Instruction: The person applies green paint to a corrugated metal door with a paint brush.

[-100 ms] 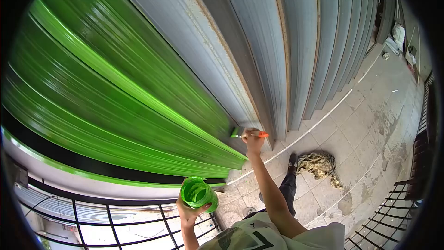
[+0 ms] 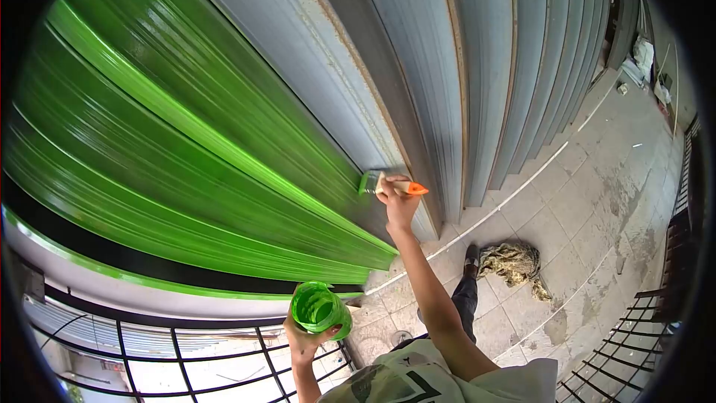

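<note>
My right hand (image 2: 400, 207) is closed around the handle of a paintbrush (image 2: 388, 183) with an orange tip. Green paint coats its bristles, which touch the ridged metal panel (image 2: 328, 97) near its lower end. In my left hand (image 2: 300, 342) is a jar of green paint (image 2: 317, 307), tilted with its mouth facing up toward me; paint smears its inner wall. Left of the brush, the panel's ridges are glossy green (image 2: 186, 142). To the right they are bare grey metal with rusty edges.
A crumpled, stained cloth (image 2: 510, 263) lies on the tiled floor (image 2: 574, 239) beside my shoe (image 2: 472, 255). Black metal railings (image 2: 175, 343) run along the lower left, with more bars (image 2: 623, 343) at the lower right. A white line (image 2: 498, 209) crosses the floor below the panel.
My right hand and the paintbrush have moved up along the panel and slightly left. My left hand with the jar has stayed nearly still.
</note>
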Motion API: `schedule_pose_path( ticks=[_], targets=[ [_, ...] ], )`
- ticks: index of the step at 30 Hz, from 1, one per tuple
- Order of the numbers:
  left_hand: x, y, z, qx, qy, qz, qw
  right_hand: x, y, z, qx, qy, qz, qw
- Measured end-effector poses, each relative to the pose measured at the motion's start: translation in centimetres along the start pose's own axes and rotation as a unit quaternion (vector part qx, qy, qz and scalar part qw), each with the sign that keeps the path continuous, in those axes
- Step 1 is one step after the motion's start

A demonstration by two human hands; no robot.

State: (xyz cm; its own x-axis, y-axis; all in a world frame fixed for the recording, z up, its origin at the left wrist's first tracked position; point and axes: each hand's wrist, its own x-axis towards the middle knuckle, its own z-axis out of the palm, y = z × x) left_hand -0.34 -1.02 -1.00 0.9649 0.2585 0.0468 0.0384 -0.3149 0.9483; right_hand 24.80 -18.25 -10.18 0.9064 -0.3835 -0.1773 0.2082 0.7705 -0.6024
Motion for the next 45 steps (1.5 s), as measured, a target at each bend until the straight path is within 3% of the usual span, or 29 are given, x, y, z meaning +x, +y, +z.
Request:
schedule_pose_path(
  ticks=[4, 6, 13, 15, 17, 22, 28, 30, 31, 32, 35, 38, 40, 41, 45],
  targets=[
    [0.6, 0.3, -0.5, 0.002, 0.006, 0.015, 1.0, -2.2, -6.8, 6.6, 0.093, -0.068, -0.013, 0.993],
    [0.4, 0.6, -1.4, 0.009, 0.006, 0.014, 1.0, -2.7, -6.3, 6.9, 0.098, -0.067, -0.003, 0.993],
    [0.3, 0.8, -0.3, -0.016, 0.005, 0.01, 1.0, -1.6, 3.2, -3.8, -0.014, 0.034, -0.017, 0.999],
    [0.3, 0.8, -0.5, -0.011, -0.014, 0.002, 1.0, -1.3, 6.0, -7.7, -0.061, 0.025, -0.031, 0.997],
    [0.4, 1.1, -0.6, 0.007, -0.023, -0.003, 1.0, -1.7, 5.3, -7.2, -0.072, 0.013, -0.06, 0.996],
    [0.1, 0.5, -0.8, -0.017, -0.016, 0.01, 1.0, -2.9, -2.7, 7.0, 0.004, -0.042, -0.093, 0.995],
    [-0.2, 1.2, -0.1, -0.077, 0.018, 0.048, 0.996, -5.3, -13.9, 18.6, 0.142, -0.205, -0.197, 0.948],
    [-0.5, 1.2, -0.3, -0.078, 0.024, 0.047, 0.996, -3.3, -13.2, 19.3, 0.088, -0.222, -0.251, 0.938],
    [-0.6, 1.0, -0.3, -0.081, 0.026, 0.052, 0.995, -2.8, -12.5, 18.1, 0.066, -0.214, -0.232, 0.947],
    [-0.3, 0.9, -0.2, -0.084, 0.029, 0.061, 0.994, -2.6, -11.4, 16.2, 0.047, -0.206, -0.217, 0.953],
    [0.1, 0.5, -0.3, -0.09, 0.013, 0.051, 0.995, -1.8, -5.7, 8.7, -0.069, -0.221, -0.311, 0.922],
    [0.3, 0.3, -0.5, -0.099, 0.01, 0.066, 0.993, -1.7, -3.0, 2.2, -0.177, -0.194, -0.246, 0.933],
    [0.5, 0.7, -0.4, -0.115, 0.011, 0.066, 0.991, -2.2, -3.8, 2.0, -0.221, -0.226, -0.243, 0.917],
    [0.6, 0.5, -0.3, -0.119, 0.012, 0.07, 0.99, -1.7, -3.8, 2.9, -0.226, -0.238, -0.285, 0.901],
    [0.6, -0.3, -0.2, -0.133, 0.022, 0.079, 0.988, -0.4, -8.2, 10.8, -0.287, -0.274, -0.35, 0.849]
  ],
)
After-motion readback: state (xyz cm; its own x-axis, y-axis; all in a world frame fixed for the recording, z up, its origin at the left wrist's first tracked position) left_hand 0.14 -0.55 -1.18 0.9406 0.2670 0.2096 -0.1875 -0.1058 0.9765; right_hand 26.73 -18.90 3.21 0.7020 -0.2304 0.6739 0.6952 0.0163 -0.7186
